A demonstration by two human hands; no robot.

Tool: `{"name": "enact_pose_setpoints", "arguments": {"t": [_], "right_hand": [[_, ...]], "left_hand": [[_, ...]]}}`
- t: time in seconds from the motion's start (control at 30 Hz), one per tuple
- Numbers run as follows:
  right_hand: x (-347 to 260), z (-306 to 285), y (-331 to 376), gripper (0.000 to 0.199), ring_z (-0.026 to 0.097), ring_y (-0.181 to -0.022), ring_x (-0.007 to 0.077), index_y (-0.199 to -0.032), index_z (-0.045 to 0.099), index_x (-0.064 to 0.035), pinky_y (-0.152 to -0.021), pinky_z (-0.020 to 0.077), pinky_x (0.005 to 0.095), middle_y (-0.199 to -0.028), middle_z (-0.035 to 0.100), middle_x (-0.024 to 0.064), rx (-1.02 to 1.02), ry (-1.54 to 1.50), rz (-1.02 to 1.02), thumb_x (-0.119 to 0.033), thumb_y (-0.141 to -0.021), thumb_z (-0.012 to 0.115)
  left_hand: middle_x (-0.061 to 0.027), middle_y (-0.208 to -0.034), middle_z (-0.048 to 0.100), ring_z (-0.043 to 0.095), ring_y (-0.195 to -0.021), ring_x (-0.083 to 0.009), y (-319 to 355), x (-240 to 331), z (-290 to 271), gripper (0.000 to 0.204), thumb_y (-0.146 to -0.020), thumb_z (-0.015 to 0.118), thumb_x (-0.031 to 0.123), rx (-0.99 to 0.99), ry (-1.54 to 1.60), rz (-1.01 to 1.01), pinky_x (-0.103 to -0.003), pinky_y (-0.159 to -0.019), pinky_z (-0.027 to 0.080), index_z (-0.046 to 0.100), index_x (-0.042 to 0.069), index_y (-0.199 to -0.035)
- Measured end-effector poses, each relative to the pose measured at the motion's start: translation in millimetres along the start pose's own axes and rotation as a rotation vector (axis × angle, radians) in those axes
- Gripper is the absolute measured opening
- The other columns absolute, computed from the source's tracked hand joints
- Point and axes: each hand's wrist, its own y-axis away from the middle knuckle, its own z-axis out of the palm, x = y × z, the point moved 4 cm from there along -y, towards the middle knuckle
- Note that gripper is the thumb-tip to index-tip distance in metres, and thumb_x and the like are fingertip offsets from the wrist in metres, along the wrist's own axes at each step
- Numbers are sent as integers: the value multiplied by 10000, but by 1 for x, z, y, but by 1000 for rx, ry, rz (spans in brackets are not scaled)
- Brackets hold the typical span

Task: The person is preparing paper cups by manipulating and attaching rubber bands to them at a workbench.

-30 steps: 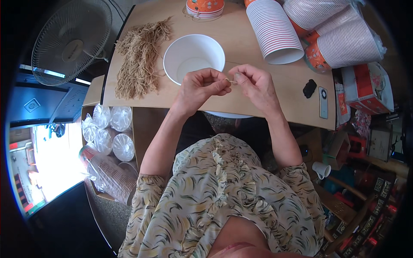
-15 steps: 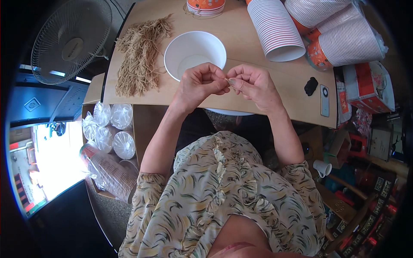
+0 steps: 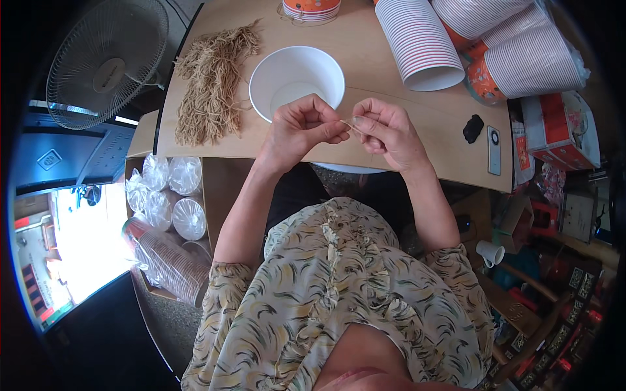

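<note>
A short piece of thin tan string (image 3: 354,126) runs between my two hands above the table's near edge. My left hand (image 3: 305,130) pinches one end between thumb and forefinger. Thumb and fingers of my right hand (image 3: 386,133) are closed on the other part of it. Just beyond the hands stands a white paper tub (image 3: 297,77), mouth up, its near rim partly hidden by my left hand. To its left lies a thick bundle of tan strings (image 3: 212,88), loosely tangled.
Stacked paper tubs (image 3: 424,45) and plastic-wrapped stacks (image 3: 528,68) fill the far right. An orange tub (image 3: 312,9) stands at the far edge. A phone (image 3: 493,151) and a small black object (image 3: 473,129) lie on the right. Left are a fan (image 3: 107,72) and a carton of wrapped tubs (image 3: 189,218).
My right hand has moved slightly right, away from the left. More of the string now shows between them. My left hand stays nearly in place.
</note>
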Motion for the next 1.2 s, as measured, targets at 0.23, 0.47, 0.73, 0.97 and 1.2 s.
{"name": "enact_pose_setpoints", "arguments": {"t": [0.23, 0.47, 0.73, 0.97, 1.2], "right_hand": [[-8, 9, 0, 192, 513, -628, 16, -1095, 661, 28, -512, 371, 158, -793, 629, 17, 30, 158, -55, -127, -982, 666], [-9, 9, -1, 152, 498, -647, -2, -1040, 650, -20, -520, 336, 153, -802, 619, -27, 44, 364, -200, -167, -1000, 650], [-4, 8, 0, 144, 461, -629, -4, -1029, 633, -46, -519, 330, 156, -797, 602, -29, 108, 318, -126, -189, -1017, 628], [-4, 6, 0, 153, 462, -617, 13, -1035, 605, -22, -518, 347, 169, -784, 617, -2, 131, 240, -136, -174, -1039, 587], [-7, 7, 1, 154, 465, -622, 23, -1033, 594, -17, -525, 359, 181, -780, 618, 11, 163, 233, -178, -169, -1045, 574]], "left_hand": [[-103, -897, 725, 736, -865, -164, 0, -1, 0, 81, -937, 700, 3, -14, 20, -10, -266, -772, 623, 621, -16, -947], [-111, -953, 725, 736, -888, -181, 0, 0, 2, 83, -941, 697, 18, -30, -33, -13, -274, -785, 613, 639, -14, -992], [-156, -1022, 739, 732, -941, -195, 1, -1, 1, 170, -1001, 619, 52, -13, 50, -60, -290, -842, 600, 616, -23, -1153], [-146, -1073, 744, 725, -880, -163, 1, 1, 1, 277, -992, 607, 21, -15, 46, -78, -267, -783, 588, 600, -13, -1267], [-128, -1048, 750, 699, -764, -115, 1, 4, 1, 304, -992, 594, 9, -18, -1, -76, -247, -721, 585, 582, -24, -1294]]}}
